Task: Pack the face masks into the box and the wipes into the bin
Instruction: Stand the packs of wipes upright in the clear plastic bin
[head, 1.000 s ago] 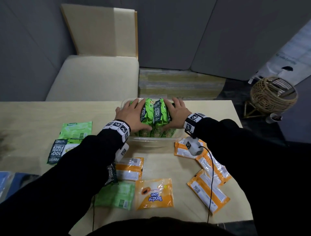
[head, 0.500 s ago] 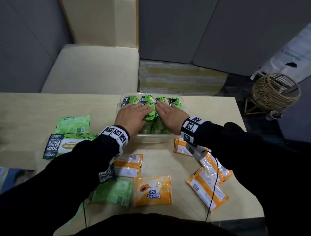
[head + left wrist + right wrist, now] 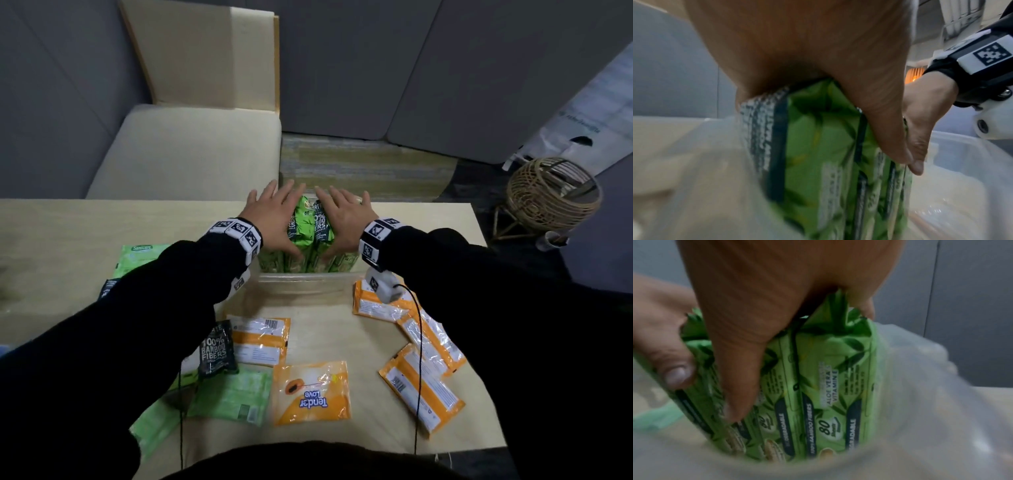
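Several green wipe packs (image 3: 310,226) stand on end in a clear plastic bin (image 3: 305,279) at the table's far edge. My left hand (image 3: 274,219) presses their left side and my right hand (image 3: 342,219) their right side, fingers straight and spread, pointing away from me. In the left wrist view my left hand's palm (image 3: 818,48) lies on the packs (image 3: 818,154), thumb down their near face. The right wrist view has my right thumb (image 3: 740,386) along the packs (image 3: 828,378), with the left thumb (image 3: 674,369) beside it.
Orange packets lie on the table near me (image 3: 311,394), (image 3: 260,339), (image 3: 421,390), (image 3: 376,305). Green packs (image 3: 233,394), (image 3: 140,253) and a dark one (image 3: 215,349) lie at the left. A cream chair (image 3: 185,150) stands beyond the table, a wicker basket (image 3: 551,195) on the floor at right.
My hands lay flat over the tops of the packs; now they sit at either side with fingers stretched forward, and the packs show upright between them.
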Demonstrator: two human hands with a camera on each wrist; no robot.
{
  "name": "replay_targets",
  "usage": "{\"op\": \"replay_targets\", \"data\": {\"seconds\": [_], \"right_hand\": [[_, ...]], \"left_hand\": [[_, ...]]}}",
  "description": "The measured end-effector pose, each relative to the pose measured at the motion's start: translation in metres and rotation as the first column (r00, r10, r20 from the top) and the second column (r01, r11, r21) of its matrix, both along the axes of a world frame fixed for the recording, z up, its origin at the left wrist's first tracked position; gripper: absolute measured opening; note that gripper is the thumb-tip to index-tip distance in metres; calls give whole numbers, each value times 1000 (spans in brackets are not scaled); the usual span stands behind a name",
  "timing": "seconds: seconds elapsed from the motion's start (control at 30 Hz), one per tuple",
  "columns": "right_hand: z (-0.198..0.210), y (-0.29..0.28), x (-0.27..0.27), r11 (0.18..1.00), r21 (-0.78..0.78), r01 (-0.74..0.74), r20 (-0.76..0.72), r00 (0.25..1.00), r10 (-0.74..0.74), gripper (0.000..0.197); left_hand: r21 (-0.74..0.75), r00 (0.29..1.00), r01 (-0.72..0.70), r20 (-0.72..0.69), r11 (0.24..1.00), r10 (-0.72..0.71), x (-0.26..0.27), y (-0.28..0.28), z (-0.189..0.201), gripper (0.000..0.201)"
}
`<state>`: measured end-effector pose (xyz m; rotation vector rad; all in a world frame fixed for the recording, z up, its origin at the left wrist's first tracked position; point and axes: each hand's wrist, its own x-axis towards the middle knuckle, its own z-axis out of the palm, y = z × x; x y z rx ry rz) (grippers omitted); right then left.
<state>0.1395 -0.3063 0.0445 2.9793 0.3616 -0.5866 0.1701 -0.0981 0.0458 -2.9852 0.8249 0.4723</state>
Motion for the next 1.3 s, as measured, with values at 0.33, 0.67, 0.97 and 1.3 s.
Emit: {"op": "replay_targets", "data": {"seconds": [0.33,0.67,0.97,1.3], "right_hand": [[-12,-1,10,997,73,-28,153,988,17,130],[-5,3,4,997,-24,-75,92,993,76,141],[9,-20,-7,946,282,157,-4,987,-163,156],[-3,-38,-18,967,246,61,98,991,-87,143]], "left_hand": [[-110,993,-13,112,994,25,3,-4,-24,122],[-27,997,-12,73,1000,14,-8,-4,-23,139],[-384,937,-322,-257,865,235,-16,40,-10,158],[-315,944,-330,-128,890,305,-22,41,-12,136]]}}
